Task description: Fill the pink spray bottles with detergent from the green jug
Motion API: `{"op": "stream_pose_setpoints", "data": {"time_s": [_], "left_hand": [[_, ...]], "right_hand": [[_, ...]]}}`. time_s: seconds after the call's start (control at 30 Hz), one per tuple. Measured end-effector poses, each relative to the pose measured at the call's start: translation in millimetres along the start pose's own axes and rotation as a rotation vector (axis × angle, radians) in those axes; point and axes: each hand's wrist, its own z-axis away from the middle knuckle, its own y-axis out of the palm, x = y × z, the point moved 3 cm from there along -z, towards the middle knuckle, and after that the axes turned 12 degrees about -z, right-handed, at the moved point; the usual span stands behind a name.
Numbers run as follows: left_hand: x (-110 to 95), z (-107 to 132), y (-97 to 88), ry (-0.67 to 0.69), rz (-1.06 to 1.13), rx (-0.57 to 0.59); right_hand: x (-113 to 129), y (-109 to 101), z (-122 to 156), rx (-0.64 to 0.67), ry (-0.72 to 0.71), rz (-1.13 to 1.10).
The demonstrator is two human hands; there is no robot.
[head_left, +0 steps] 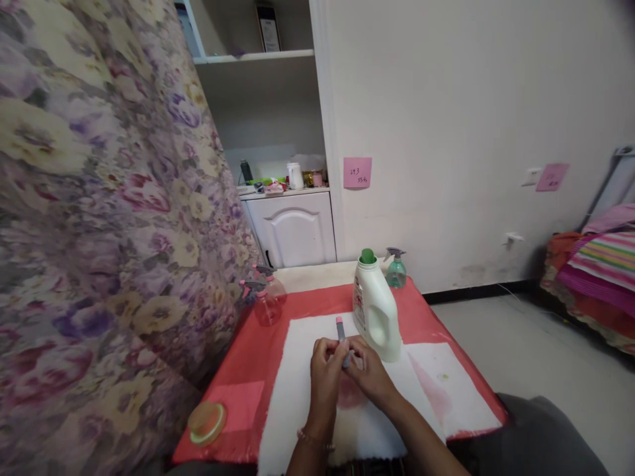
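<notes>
Both hands meet over a white cloth spread on a red table. My left hand and my right hand are closed together around a small grey stick with a pink tip, which points away from me. A pink stain shows on the cloth just under the hands. A white detergent jug with a green cap stands upright right beside my right hand.
A pink spray bottle stands at the table's far left, a green one at the far edge. A round pink and green lid lies near left. A floral curtain hangs left; bedding lies right.
</notes>
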Motion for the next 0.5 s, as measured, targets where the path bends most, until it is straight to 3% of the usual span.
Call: {"op": "stream_pose_setpoints", "data": {"time_s": [0.2,0.4,0.5], "left_hand": [[1.8,-1.1,-1.2,-0.008,-0.005,0.004],[6.3,-4.4,-1.1,-0.017,-0.003,0.011],[5.5,-5.0,-1.5,-0.022,-0.005,0.010]], "right_hand": [[-6.1,2.2,0.3,-0.128,0.012,0.022],[-1.4,4.1,3.4,-0.050,-0.022,-0.007],[-4.0,3.6,2.6,-0.106,-0.029,0.007]]}}
